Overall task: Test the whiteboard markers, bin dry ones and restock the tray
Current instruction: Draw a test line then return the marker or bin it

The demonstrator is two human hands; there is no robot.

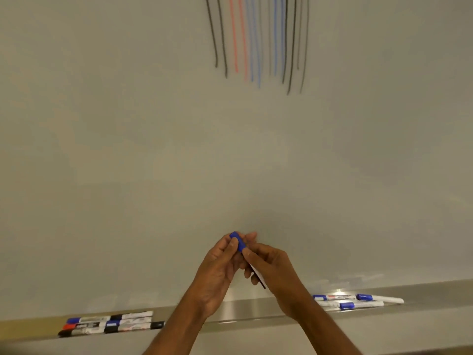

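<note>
Just above the metal tray [245, 311], the left hand [217, 272] pinches the blue cap [238, 241] while the right hand [275, 271] grips the marker's barrel [257, 275]. That two-handed hold suits pulling or seating the cap. Sorted marker groups [110, 324] lie left and right.

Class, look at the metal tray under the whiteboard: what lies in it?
The tray holds a marker cluster at left and blue-capped markers at right. The forearms cover its middle stretch.
</note>
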